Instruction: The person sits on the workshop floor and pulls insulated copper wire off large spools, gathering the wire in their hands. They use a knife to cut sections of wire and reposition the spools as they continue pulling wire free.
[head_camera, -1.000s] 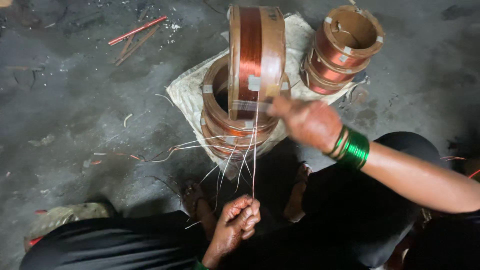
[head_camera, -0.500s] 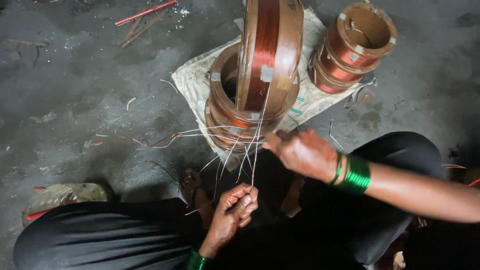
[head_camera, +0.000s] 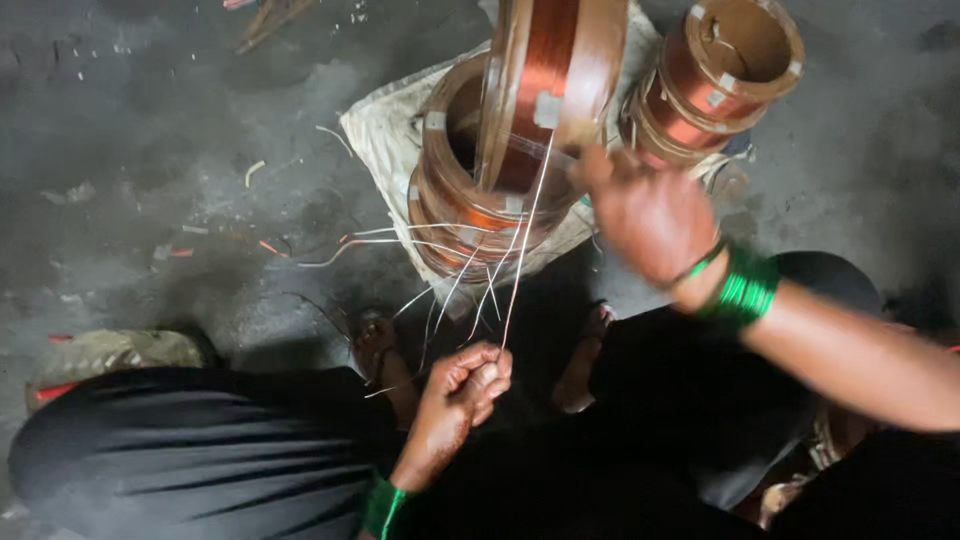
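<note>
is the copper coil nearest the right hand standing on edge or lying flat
On edge. The copper coil stands with its rim up, atop the flat coil stack, beside the right hand.

Upright copper-wound brown coil ring (head_camera: 545, 90) standing on stacked copper coil rings (head_camera: 470, 200), on a pale cloth sack (head_camera: 385, 130), another copper coil stack (head_camera: 715, 80) right, seemingly touching the sack
</note>
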